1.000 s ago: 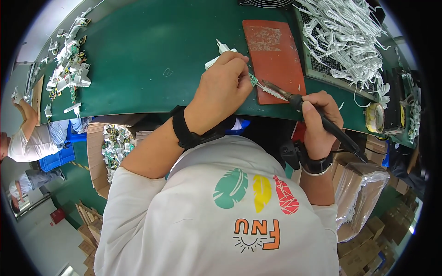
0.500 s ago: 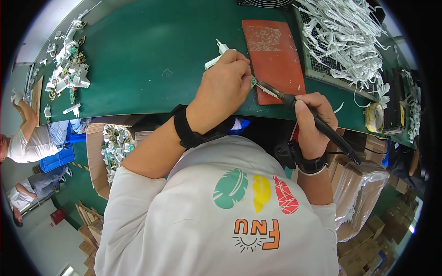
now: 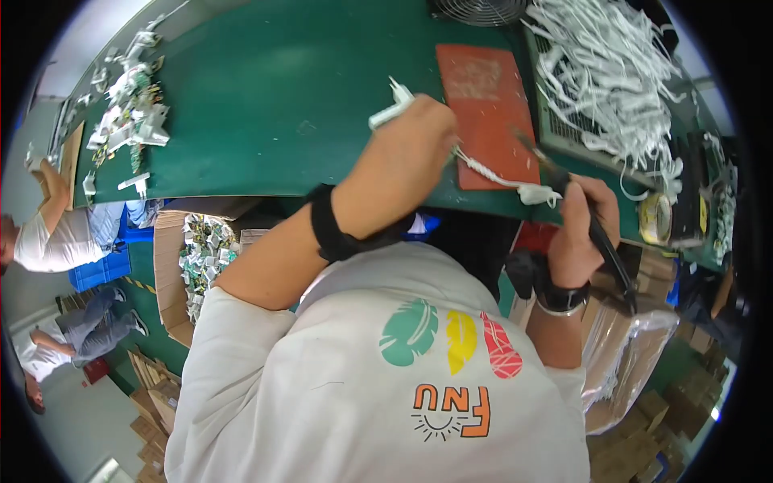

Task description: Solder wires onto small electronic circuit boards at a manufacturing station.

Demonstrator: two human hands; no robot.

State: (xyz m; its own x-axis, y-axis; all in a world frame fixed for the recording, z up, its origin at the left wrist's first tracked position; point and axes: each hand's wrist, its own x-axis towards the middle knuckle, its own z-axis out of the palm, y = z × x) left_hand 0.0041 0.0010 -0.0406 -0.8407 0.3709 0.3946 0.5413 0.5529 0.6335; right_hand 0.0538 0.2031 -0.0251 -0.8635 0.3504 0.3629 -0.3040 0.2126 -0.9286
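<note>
A white, blocky plastic plug (image 3: 390,115) is in the left hand (image 3: 407,153), over the green tabletop (image 3: 282,97); it juts past the knuckles on the far left side, its slim prong end pointing away from the person and slightly left. The left hand is curled closed around it, the back of the hand hiding the exact grip. From the fingertips' right side a thin, white, bundled cord (image 3: 487,171) stretches rightward and a little toward the person, its long axis crossing the near end of the flat, red rectangular mat (image 3: 491,113) and ending in a white bulge just beside the right thumb. So the plug lies at the left hand, well apart from the right, while the cord's far end is nearer the right. The right hand (image 3: 586,229) is closed on a black-handled soldering iron (image 3: 601,237), whose metal end points up-left over the mat, apart from the cord; blur softens its tip. Beyond, at upper right, a heap of looped white cables (image 3: 608,72) fills a greenish mesh-bottomed tray (image 3: 555,121).
</note>
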